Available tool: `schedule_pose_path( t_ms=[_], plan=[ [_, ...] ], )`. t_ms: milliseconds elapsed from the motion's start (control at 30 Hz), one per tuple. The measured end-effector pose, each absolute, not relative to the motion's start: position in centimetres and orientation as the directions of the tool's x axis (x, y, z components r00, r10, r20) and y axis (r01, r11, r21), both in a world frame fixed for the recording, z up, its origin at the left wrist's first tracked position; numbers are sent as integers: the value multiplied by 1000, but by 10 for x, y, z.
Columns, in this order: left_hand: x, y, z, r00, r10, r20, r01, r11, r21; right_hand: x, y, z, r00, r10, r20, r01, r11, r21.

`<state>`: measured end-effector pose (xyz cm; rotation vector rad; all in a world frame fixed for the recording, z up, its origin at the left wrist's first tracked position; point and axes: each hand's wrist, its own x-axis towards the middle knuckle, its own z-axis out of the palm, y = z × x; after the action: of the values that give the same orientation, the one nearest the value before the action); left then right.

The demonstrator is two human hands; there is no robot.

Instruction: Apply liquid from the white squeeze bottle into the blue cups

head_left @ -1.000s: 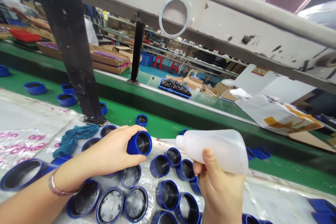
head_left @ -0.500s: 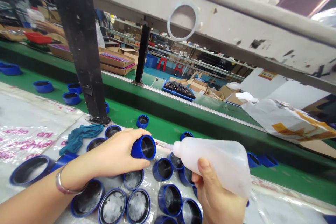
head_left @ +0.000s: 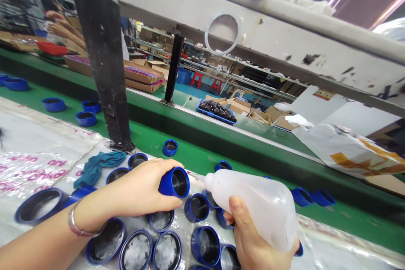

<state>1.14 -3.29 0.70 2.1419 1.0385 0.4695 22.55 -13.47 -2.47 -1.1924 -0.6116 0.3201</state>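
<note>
Gripping one blue cap [head_left: 174, 182], the left hand [head_left: 139, 192] faces one bottle [head_left: 253, 204] the right hand [head_left: 257, 240] clasps at 5 o'clock; roughly twenty caps [head_left: 164, 249] around; pink sheet [head_left: 28, 164] print unreadable.

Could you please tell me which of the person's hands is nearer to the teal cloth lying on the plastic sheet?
Left. The left hand, holding a blue cap, sits just right of the teal cloth. The right hand grips the squeeze bottle much farther right.
</note>
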Motion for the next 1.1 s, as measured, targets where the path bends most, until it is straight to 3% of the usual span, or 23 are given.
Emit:
schedule_pose_path(
  t_ms=[200, 467, 1100],
  plan=[
    [12, -35, 8, 625, 780, 35, 513, -444, 734, 219, -135, -23, 787, 532, 312, 103, 386, -917],
    [12, -35, 7, 636, 771, 44, 515, -466, 720, 192, -135, -3, 828, 532, 175, 17, 288, -958],
    [11, -35, 6, 621, 783, 37, 521, -448, 726, 225, -136, -25, 721, 571, 392, 234, 332, -914]
  ],
)
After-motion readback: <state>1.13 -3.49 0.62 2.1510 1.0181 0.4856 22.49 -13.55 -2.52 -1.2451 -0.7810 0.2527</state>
